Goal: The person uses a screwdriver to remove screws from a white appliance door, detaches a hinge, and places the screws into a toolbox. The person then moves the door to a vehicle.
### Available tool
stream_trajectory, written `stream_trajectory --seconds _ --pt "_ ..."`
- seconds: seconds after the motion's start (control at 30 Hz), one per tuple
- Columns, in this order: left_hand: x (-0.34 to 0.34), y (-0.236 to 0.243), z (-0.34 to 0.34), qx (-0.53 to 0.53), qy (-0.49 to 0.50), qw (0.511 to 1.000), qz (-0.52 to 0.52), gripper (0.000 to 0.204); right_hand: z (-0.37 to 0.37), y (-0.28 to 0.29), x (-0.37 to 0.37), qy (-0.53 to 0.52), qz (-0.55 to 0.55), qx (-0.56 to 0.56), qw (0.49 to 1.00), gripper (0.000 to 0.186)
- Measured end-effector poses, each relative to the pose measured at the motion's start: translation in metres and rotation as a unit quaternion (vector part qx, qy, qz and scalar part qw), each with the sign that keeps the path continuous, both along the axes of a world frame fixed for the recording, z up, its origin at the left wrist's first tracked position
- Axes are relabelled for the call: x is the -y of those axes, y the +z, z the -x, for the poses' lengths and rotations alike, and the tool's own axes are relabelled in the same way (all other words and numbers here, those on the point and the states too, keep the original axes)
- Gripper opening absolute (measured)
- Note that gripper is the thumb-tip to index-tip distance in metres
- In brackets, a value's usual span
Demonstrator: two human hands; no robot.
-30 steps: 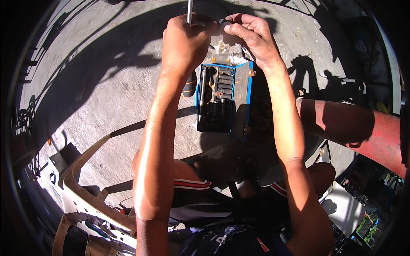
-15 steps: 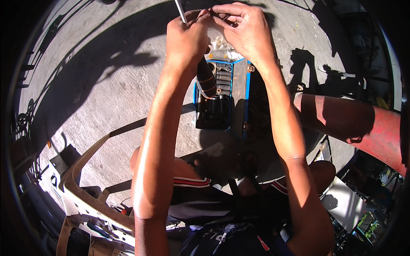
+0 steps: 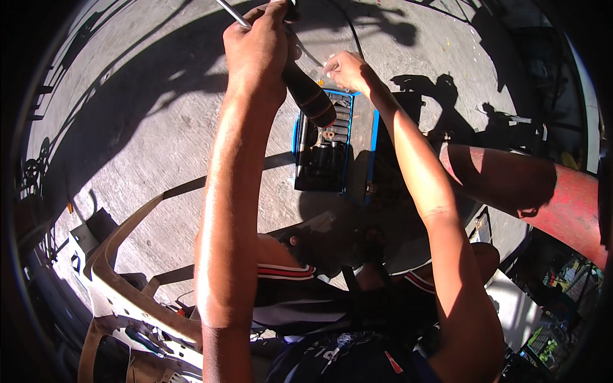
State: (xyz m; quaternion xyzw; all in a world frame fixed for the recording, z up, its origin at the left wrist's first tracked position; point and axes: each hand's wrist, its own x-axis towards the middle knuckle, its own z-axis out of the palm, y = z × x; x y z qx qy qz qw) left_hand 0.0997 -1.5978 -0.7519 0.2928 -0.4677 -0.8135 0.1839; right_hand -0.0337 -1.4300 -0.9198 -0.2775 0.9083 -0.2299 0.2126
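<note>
My left hand (image 3: 258, 54) is closed around a tool with a thick black handle (image 3: 311, 96) and a thin metal shaft (image 3: 233, 13) that sticks out at the upper left. Its handle end hangs over an open blue case (image 3: 363, 131). Inside lie several dark sockets (image 3: 340, 118) in a row, with more dark pieces nearer me. At the far end of the case is my right hand (image 3: 348, 71), fingertips pinched together. What they hold, if anything, is too small to name. A thin grey strip (image 3: 310, 57) runs close to those fingertips.
To the right a red cylinder (image 3: 555, 191) lies on the concrete floor (image 3: 147, 166). A curved tan metal frame (image 3: 137, 306) stands at the lower left. A pale panel (image 3: 514, 306) sits at the lower right, and dark shadows cross the floor.
My right hand has left my left hand and come down toward the far end of the case. My left hand has shifted left, and the tool in it is more slanted.
</note>
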Motion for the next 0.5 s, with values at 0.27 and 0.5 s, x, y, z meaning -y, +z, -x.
stream_trajectory --seconds 0.27,0.5 --pt "-0.001 0.005 -0.012 -0.007 0.004 1.0 0.029 0.022 -0.011 -0.064 -0.03 0.369 -0.273 -0.185 0.869 0.017" --pt "-0.013 0.014 -0.01 0.008 0.023 1.0 0.018 0.02 0.005 -0.091 -0.045 0.412 -0.276 -0.18 0.85 0.017"
